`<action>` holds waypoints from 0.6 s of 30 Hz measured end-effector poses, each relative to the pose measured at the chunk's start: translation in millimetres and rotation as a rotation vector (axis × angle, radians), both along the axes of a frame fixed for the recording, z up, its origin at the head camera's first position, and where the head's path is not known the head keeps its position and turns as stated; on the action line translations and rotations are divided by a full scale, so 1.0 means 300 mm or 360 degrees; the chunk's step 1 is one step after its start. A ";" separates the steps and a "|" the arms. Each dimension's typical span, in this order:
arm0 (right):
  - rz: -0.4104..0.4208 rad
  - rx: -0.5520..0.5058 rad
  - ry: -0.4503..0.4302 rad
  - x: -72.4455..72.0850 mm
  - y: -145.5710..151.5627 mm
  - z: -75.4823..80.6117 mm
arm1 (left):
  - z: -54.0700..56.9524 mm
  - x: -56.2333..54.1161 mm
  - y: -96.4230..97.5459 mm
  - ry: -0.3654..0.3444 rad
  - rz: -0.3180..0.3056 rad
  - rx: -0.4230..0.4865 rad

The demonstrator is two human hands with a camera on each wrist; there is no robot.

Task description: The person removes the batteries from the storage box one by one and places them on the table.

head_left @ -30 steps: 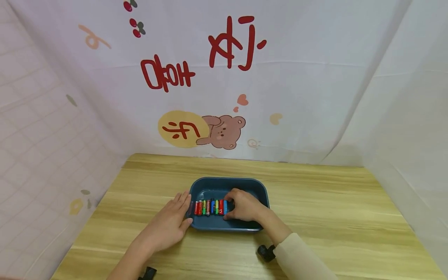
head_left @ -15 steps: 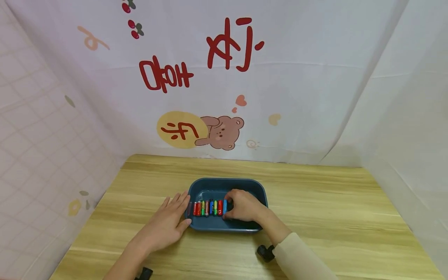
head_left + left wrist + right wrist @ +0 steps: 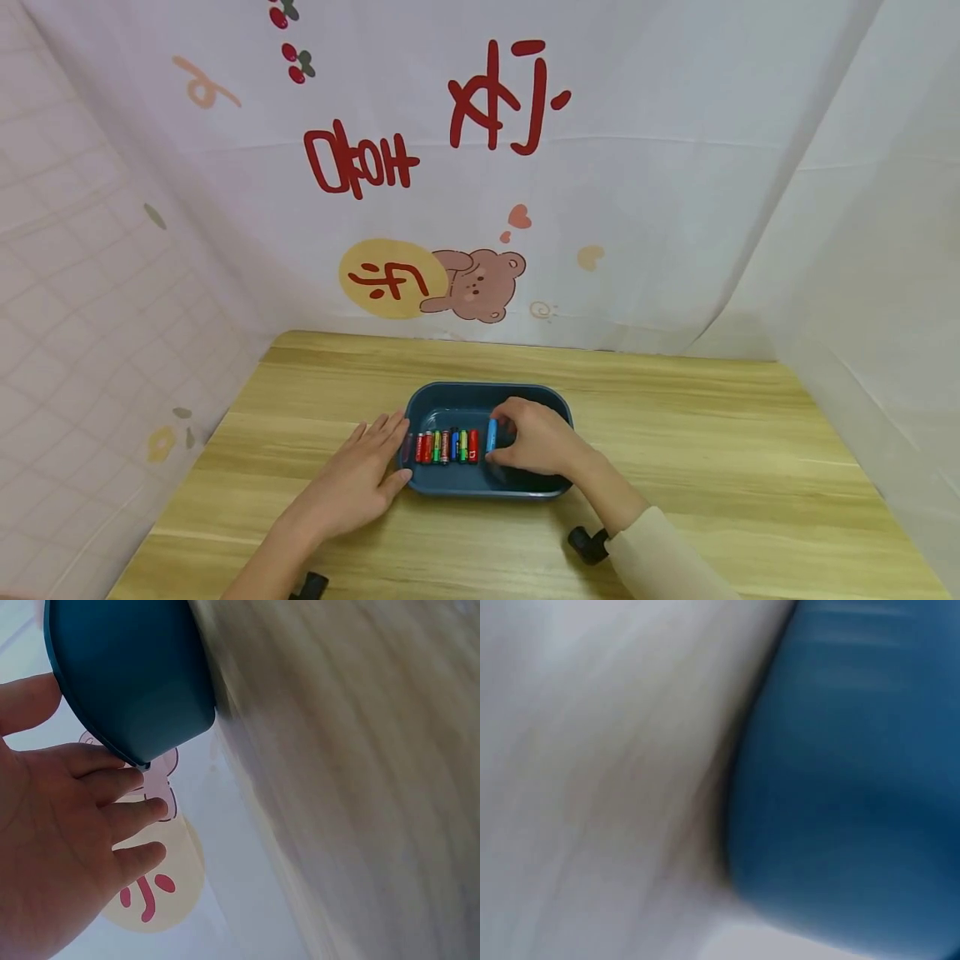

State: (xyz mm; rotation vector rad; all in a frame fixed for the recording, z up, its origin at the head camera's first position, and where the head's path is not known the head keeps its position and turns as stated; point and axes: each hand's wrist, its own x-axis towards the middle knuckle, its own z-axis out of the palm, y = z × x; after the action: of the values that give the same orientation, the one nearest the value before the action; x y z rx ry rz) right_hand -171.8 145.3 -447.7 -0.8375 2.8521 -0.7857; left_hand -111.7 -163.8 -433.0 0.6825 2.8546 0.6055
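A dark blue plastic tray (image 3: 465,485) sits on the wooden table, holding a row of coloured batteries (image 3: 446,447) laid side by side toward its left end. My right hand (image 3: 542,440) reaches into the tray and pinches a light blue battery (image 3: 492,437) between thumb and fingers, apart from the row's right end. At the tray's left rim rests my left hand (image 3: 358,475), fingers straight and thumb spread. The left wrist view shows that left hand (image 3: 67,817) with its fingertips at the rim of the tray (image 3: 142,682). Only the outer wall of the tray (image 3: 847,780) shows in the right wrist view, blurred.
The light wooden table (image 3: 675,417) spreads around the tray. White printed cloth (image 3: 637,208) hangs behind and along both sides. Black wrist devices show at the right forearm (image 3: 588,546) and the left forearm (image 3: 311,586).
My right hand has moved right with the light blue battery, opening a gap between it and the row's red end battery. The left hand stays at the tray's left rim.
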 end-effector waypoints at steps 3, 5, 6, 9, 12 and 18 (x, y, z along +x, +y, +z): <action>-0.0007 -0.0032 0.0025 0.009 0.027 0.011 | -0.001 0.000 0.002 0.0003 0.0004 0.0000; -0.0007 -0.0056 0.0053 0.014 0.045 0.017 | 0.000 -0.001 0.003 0.0006 0.0004 0.0000; -0.0006 -0.0073 0.0066 0.016 0.052 0.024 | 0.001 -0.001 0.003 0.0005 0.0005 0.0003; 0.0002 -0.0121 0.0112 0.021 0.069 0.043 | 0.003 -0.001 0.002 0.0007 0.0007 0.0009; 0.0015 -0.0154 0.0148 0.024 0.085 0.063 | 0.000 -0.002 0.000 0.0007 0.0011 0.0014; 0.0035 -0.0169 0.0213 0.034 0.134 0.080 | -0.006 -0.007 0.001 0.0005 0.0004 0.0008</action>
State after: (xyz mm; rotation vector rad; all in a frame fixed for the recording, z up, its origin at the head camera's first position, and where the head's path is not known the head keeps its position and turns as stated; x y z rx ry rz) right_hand -161.7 185.3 -423.8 -0.9685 2.9323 -0.9192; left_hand -113.8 -163.4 -435.0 0.6813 2.8582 0.6127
